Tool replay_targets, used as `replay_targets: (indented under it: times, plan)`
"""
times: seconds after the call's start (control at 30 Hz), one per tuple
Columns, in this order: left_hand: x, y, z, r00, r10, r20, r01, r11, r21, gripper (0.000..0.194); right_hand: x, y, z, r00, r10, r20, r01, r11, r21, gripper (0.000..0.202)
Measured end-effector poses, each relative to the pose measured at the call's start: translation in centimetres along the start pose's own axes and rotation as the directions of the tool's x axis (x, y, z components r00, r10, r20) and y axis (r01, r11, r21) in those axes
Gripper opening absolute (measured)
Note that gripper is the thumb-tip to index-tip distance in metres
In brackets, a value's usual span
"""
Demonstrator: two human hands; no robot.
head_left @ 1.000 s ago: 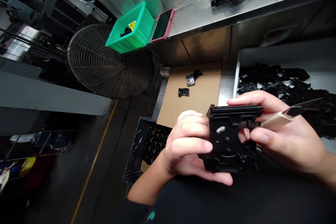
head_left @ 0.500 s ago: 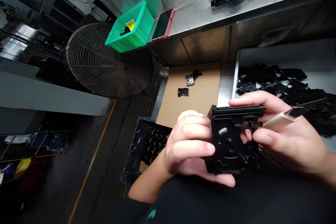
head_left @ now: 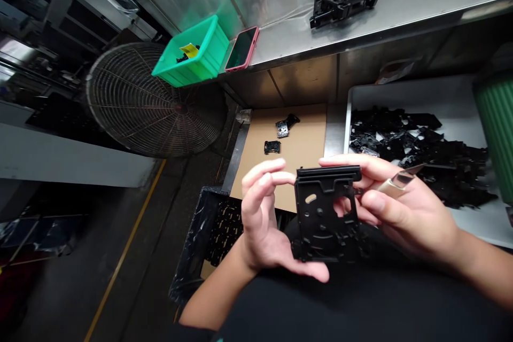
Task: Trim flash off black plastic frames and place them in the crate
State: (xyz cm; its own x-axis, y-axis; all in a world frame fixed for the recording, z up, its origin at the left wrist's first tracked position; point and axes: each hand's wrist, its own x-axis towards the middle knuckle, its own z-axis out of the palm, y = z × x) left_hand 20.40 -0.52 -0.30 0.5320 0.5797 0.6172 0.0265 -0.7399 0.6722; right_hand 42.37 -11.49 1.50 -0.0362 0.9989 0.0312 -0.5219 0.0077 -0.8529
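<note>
A black plastic frame with a slot and a round opening is held up in front of my body. My right hand grips its right side, and a knife with a pale handle and pointed metal blade lies in the same hand. My left hand is at the left side, its fingers spread, a fingertip at the upper left corner and the thumb beneath the lower edge. Small parts lie on the brown cardboard behind.
A white tray of black parts stands at the right, beside a green ribbed object. The metal shelf bears a green bin, a phone and a black assembly. A large fan and a dark crate are at the left.
The fingers of my left hand have loosened and lifted off the frame's face. Frame and hands sit further left in view, and the frame faces the camera more squarely. The view has shifted.
</note>
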Motion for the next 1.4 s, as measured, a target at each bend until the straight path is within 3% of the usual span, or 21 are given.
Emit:
replay_targets:
  times: [0.2, 0.37, 0.57, 0.77, 1.13, 1.27, 1.4]
  plan:
    - [0.8, 1.2, -1.4, 0.997, 0.065, 0.037, -0.060, 0.990, -0.128, 0.134, 0.7, -0.1, 1.1, 0.991, -0.072, 0.115, 0.095, 0.974, -0.207, 0.058]
    - [0.2, 0.3, -3.0, 0.998, 0.061, 0.004, -0.060, 0.992, -0.107, 0.134, 1.3, 0.5, 2.2, 0.990, -0.133, 0.052, 0.142, 0.927, -0.347, 0.062]
    - [-0.1, -0.2, -4.3, 0.987, 0.114, -0.116, -0.122, 0.991, -0.064, 0.132, 1.2, 1.6, 2.6, 0.944, -0.329, 0.022, 0.312, 0.869, -0.383, 0.066]
    - [0.1, 0.2, -4.4, 0.974, 0.080, -0.213, -0.081, 0.997, 0.007, 0.125, 1.0, 2.6, 3.3, 0.921, -0.345, 0.183, 0.389, 0.776, -0.497, 0.067]
    - [0.1, -0.5, -4.3, 0.965, 0.155, -0.213, -0.154, 0.988, 0.019, 0.127, 0.8, 2.8, 3.5, 0.914, -0.384, 0.132, 0.392, 0.749, -0.534, 0.064]
    - [0.2, -0.4, -3.8, 0.961, 0.140, -0.238, -0.135, 0.990, 0.039, 0.123, 0.8, 2.3, 3.4, 0.875, -0.469, 0.119, 0.452, 0.703, -0.549, 0.046]
    - [0.4, -0.4, -3.4, 0.953, 0.149, -0.262, -0.142, 0.989, 0.045, 0.122, 0.8, 2.2, 3.2, 0.822, -0.560, 0.108, 0.527, 0.674, -0.517, 0.047]
